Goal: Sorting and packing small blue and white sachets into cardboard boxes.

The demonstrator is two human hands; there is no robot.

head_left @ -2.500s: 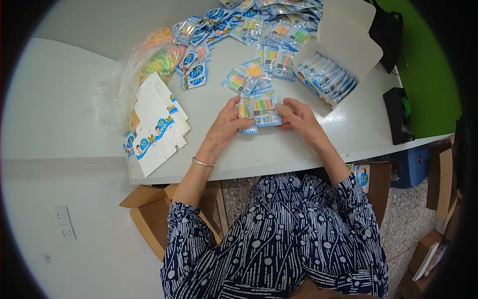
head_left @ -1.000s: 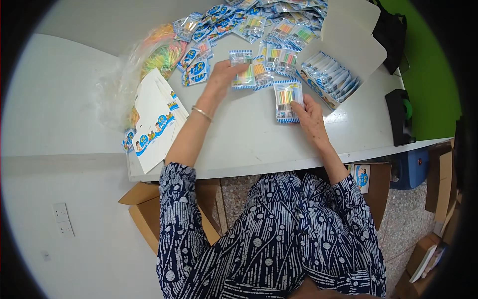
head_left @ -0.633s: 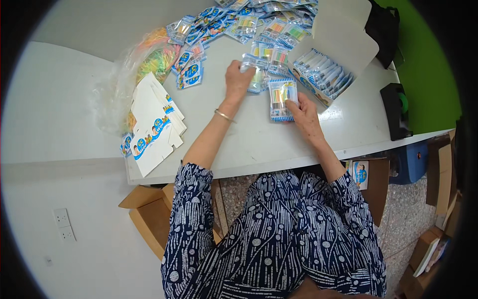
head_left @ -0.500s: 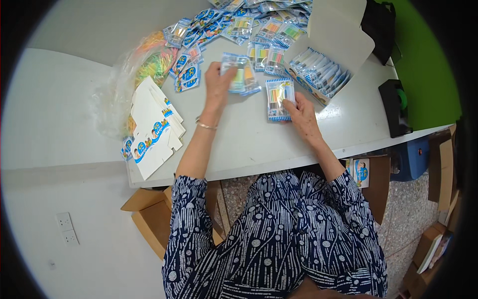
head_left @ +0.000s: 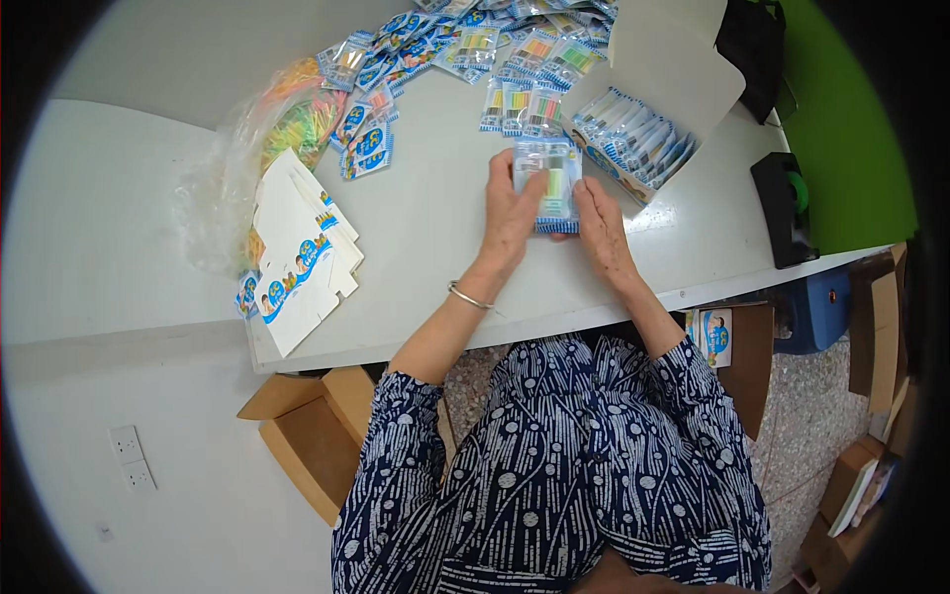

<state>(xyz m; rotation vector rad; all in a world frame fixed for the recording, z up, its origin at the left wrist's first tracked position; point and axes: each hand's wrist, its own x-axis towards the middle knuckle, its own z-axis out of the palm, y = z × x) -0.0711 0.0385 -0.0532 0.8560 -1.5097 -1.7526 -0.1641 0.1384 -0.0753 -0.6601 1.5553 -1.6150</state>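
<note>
White wall sockets (head_left: 127, 445), speckled floor (head_left: 807, 401)

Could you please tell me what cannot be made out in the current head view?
All in the head view:
Held packets: their number; the top one covers whatever lies beneath, and its print is blurred.
Left hand: some fingertips, hidden under the packets.
Open white box: its bottom, covered by packets standing inside.
Far pile of packets: its full extent, cut off by the upper edge.
Clear plastic bag: part of it, behind the flat white cartons.

Bright light leaves glare on the tabletop (head_left: 649, 220), and straight edges bend toward the view's black rim.
</note>
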